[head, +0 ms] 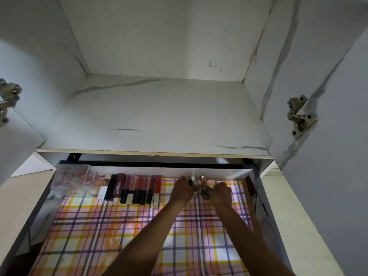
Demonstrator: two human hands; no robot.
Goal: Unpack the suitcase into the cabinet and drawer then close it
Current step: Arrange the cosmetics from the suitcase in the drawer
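1. Plaid paper in pink, yellow and purple: the liner [119,226] of the open drawer [258,204], head view. The suitcase is not in view.
2. Row of cosmetic tubes [137,188]: they lie side by side against the drawer's back wall, beside a clear organiser [73,176] in the back left corner.
3. Left grip [183,189]: curled, pinching a slim white stick [192,177] at the back wall, right of the row.
4. Right grip [221,193]: clenched round a small dark item [206,193], just beside a rose-gold tube [203,180]. What the item is stays blurred.
5. Cabinet shelf [159,116]: marbled white, directly above the drawer, with a hinge [300,116] on its right side.
6. Risks, as judged:
   - The two grips work close together, so letting go of one piece could knock its neighbour.
   - Round tubes on smooth paper may roll out of line.
   - A knuckle drifting left could nudge the end of the row.
   - A hard shove shut would likely slide everything loose.
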